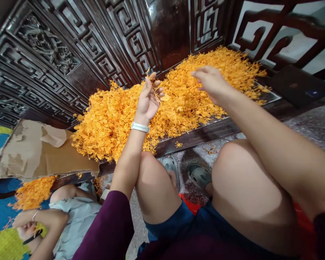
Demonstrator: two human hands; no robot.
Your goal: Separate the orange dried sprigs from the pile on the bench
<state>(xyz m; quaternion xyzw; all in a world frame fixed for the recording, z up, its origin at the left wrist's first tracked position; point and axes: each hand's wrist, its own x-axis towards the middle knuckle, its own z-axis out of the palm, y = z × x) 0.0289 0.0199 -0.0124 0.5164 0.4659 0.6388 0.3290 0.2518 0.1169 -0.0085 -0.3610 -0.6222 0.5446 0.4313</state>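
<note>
A long, thick heap of orange, thin-branched, flower-like pieces [113, 122] lies along a dark wooden bench. Above its middle, my left hand [148, 95] is raised palm up, with a pale band on the wrist. Its thumb and forefinger pinch an orange strand [148, 72], and more thin orange bits hang by the curled fingers. To the right, my right hand [209, 82] hovers over the heap, apart from the left. Its fingers are bent together and slightly blurred; what lies between them, if anything, is hidden.
A torn cardboard sheet [56, 159] rests at the heap's left end. Another person's hands [28, 224] are at lower left, near a smaller orange pile [36, 189]. A carved dark wooden backrest [173, 32] rises behind. A dark flat object [295, 85] lies at right.
</note>
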